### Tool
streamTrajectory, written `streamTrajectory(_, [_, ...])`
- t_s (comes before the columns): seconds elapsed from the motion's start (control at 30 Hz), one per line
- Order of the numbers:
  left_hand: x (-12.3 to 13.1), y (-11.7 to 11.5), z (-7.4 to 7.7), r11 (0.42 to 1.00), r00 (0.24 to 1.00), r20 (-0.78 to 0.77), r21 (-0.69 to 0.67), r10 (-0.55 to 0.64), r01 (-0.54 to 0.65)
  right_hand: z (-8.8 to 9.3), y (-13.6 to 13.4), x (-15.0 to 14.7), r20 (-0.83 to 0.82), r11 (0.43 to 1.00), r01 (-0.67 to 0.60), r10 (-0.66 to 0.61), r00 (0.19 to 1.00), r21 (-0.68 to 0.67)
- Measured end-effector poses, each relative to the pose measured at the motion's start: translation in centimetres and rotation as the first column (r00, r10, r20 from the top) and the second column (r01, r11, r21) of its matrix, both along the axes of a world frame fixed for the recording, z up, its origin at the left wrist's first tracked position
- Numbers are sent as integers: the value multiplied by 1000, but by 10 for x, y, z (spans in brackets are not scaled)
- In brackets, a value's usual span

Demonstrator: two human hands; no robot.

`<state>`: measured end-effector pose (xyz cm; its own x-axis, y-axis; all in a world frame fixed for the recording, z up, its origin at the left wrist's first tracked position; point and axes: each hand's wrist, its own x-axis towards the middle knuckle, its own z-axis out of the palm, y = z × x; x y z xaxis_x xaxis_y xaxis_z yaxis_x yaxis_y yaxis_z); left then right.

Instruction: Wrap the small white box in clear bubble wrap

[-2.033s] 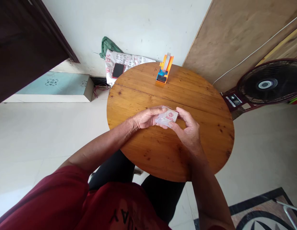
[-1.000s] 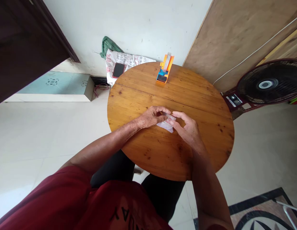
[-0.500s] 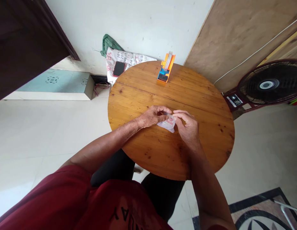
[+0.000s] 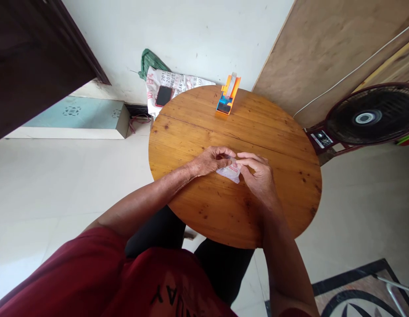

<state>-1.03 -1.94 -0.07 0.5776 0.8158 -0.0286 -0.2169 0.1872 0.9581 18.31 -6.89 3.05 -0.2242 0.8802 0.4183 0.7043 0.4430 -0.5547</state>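
Observation:
A small, clear plastic bag (image 4: 229, 173) with red print is held between both hands, over the middle of the round wooden table (image 4: 204, 215). My left hand (image 4: 215, 159) grips its left upper part, thumb and fingers closed on the plastic. At the upper right edge, my right hand (image 4: 257, 171) pinches the bag between thumb and fingertips. The fingertips of both hands almost meet, and they hide the top of the bag. Whatever the bag contains, I cannot make out.
An orange and blue tape dispenser (image 4: 227, 99) stands at the table's far edge. Behind the table a phone (image 4: 163, 95) lies on a printed white sack (image 4: 191, 81), beside a green bag (image 4: 152, 62). On the right is a fan (image 4: 366, 117); at left, a low ledge (image 4: 68, 116).
The fingers of my right hand have shifted slightly at the bag's top edge. My left hand and the bag stay almost where they were.

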Motion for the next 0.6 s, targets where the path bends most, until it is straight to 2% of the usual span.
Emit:
streamTrajectory(0.27, [-1,1,-2,1000,1000,-20,-8,21,-21,13,-6,7,-86,999,-17,14,996,-35])
streamTrajectory(0.43, [-2,0,2,1000,1000,-29,17,10,-9,15,-7,6,4,991,-50,51,999,-125])
streamTrajectory(0.6, [-3,0,3,1000,998,-59,24,12,-11,10,-7,0,97,996,-52,58,994,-67])
